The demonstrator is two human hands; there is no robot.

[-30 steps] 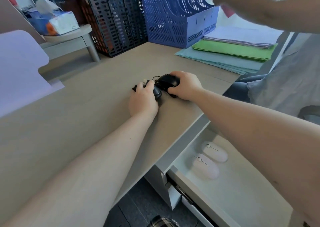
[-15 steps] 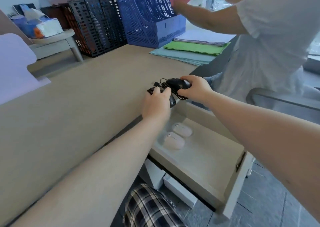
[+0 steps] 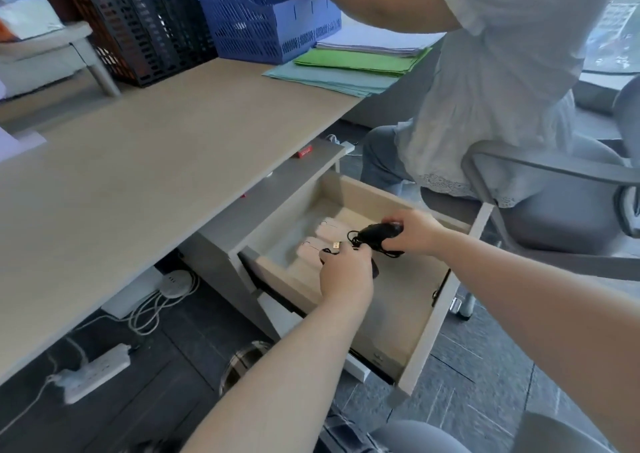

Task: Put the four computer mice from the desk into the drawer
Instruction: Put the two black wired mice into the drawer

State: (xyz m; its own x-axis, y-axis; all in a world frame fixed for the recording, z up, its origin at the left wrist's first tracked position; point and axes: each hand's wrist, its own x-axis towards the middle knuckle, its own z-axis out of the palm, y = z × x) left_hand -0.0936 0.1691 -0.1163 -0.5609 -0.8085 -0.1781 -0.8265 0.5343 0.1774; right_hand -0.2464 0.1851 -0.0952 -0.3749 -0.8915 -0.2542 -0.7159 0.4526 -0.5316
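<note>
The drawer (image 3: 426,331) stands pulled out under the desk (image 3: 145,162). Two white mice lie inside near its back: one (image 3: 330,229) farther in, the other (image 3: 310,250) closer to me. My right hand (image 3: 410,233) grips a black wired mouse (image 3: 375,234) above the drawer, its cable bundled beneath. My left hand (image 3: 346,276) is inside the drawer, closed over a second black mouse (image 3: 375,270) that is mostly hidden under the palm; a small USB plug (image 3: 336,245) sticks out by the fingers.
Another person in a white shirt (image 3: 498,72) sits on a grey chair (image 3: 554,217) right of the drawer, reaching into blue file racks (image 3: 273,27). Black racks (image 3: 145,27) and paper stacks (image 3: 356,65) sit at the desk's back. A power strip (image 3: 93,373) and cables lie on the floor.
Both hands have carried the two black mice off the desk edge and down over the open drawer. The left hand is now low inside it.
</note>
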